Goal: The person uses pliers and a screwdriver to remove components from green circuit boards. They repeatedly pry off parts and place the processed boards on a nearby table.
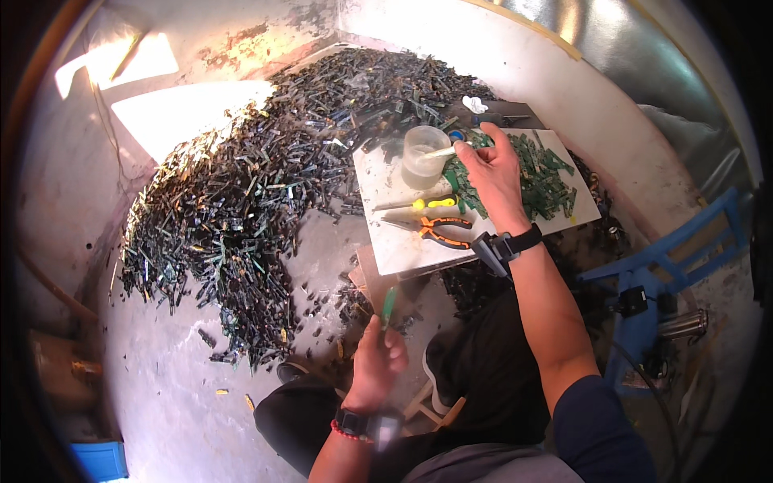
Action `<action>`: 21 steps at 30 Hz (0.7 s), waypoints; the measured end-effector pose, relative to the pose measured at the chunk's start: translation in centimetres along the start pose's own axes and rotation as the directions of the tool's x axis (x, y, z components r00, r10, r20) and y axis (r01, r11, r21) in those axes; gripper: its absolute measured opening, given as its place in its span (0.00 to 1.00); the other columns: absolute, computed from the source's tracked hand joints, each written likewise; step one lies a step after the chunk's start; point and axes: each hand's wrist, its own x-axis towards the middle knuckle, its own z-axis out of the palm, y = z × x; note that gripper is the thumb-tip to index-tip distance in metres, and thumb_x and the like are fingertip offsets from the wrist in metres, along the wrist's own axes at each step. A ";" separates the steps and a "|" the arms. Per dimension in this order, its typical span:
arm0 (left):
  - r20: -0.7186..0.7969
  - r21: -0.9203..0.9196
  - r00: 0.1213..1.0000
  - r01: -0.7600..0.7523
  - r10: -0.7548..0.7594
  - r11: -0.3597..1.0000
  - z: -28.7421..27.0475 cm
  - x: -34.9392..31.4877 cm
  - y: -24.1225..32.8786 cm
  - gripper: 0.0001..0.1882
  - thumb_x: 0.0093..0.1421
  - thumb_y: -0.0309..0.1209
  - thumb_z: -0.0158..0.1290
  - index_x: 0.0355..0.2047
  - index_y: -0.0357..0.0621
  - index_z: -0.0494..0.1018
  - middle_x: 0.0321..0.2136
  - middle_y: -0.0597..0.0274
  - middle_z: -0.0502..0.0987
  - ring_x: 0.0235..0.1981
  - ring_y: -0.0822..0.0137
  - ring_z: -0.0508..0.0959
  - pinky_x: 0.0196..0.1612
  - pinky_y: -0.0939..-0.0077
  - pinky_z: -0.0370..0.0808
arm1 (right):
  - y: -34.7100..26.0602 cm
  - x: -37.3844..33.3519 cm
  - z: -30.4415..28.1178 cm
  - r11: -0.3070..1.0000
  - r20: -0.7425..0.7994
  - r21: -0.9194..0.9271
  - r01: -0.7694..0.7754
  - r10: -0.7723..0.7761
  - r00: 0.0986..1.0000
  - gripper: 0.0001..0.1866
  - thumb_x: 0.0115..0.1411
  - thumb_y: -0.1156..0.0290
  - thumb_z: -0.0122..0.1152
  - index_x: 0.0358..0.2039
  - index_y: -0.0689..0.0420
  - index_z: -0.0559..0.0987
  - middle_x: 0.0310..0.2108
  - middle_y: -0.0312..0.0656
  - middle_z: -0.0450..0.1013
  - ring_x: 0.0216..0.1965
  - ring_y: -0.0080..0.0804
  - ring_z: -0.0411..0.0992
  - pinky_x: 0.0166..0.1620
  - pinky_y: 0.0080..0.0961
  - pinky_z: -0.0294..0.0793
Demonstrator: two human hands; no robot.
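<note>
My left hand [375, 366], slightly blurred, pinches a narrow green strip [389, 304] that looks like a small circuit board and points upward. My right hand [497, 179] grips a thin white stick-like tool [441, 152], perhaps a brush. Its far end reaches into a translucent plastic cup [420, 177] with liquid in it, and I cannot make out the tip. The cup stands on a white board [394, 253]. Many similar green strips [543, 179] lie heaped on the board, beside and beyond my right hand.
Orange-and-black pliers [439, 231] and a yellow-handled screwdriver [419, 204] lie on the board, in front of the cup. A large heap of dark strips [241, 217] covers the floor at left and behind. A blue plastic chair [668, 266] is at right, a blue box [101, 460] at lower left.
</note>
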 end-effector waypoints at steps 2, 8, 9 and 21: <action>-0.006 -0.021 1.000 -0.006 0.006 1.000 -0.1 0.3 0.1 0.24 0.68 0.50 0.35 0.20 0.49 0.59 0.15 0.67 0.57 0.15 0.72 0.55 0.18 0.79 0.53 | 0.1 -0.1 0.7 0.999 -0.049 0.008 -0.034 0.034 0.998 0.32 0.55 0.64 0.67 0.56 0.64 0.66 0.23 0.34 0.70 0.23 0.18 0.65 0.26 0.18 0.65; 0.035 -0.082 0.999 0.015 -0.012 0.996 -0.2 0.2 0.1 0.24 0.68 0.50 0.35 0.20 0.49 0.60 0.14 0.68 0.57 0.14 0.72 0.54 0.17 0.80 0.52 | 2.3 -1.9 1.2 0.975 -0.004 0.217 -0.041 0.043 0.999 0.25 0.59 0.67 0.63 0.54 0.61 0.67 0.23 0.32 0.69 0.22 0.15 0.63 0.24 0.14 0.63; 0.040 -0.088 0.999 0.020 -0.017 0.996 -0.2 0.0 0.1 0.24 0.68 0.50 0.35 0.20 0.49 0.60 0.14 0.68 0.57 0.14 0.72 0.54 0.17 0.80 0.52 | 2.1 -2.1 1.3 0.974 -0.009 0.225 -0.034 0.037 0.999 0.24 0.59 0.66 0.63 0.53 0.61 0.67 0.24 0.31 0.69 0.21 0.14 0.62 0.24 0.13 0.63; 0.144 -0.210 0.988 0.091 -0.061 0.973 -0.1 0.7 0.2 0.24 0.69 0.49 0.34 0.19 0.51 0.60 0.14 0.69 0.57 0.14 0.74 0.53 0.17 0.80 0.52 | 2.9 -2.6 0.5 0.965 -0.068 0.252 -0.077 0.097 0.993 0.21 0.58 0.68 0.64 0.48 0.62 0.70 0.28 0.34 0.71 0.24 0.16 0.65 0.25 0.15 0.66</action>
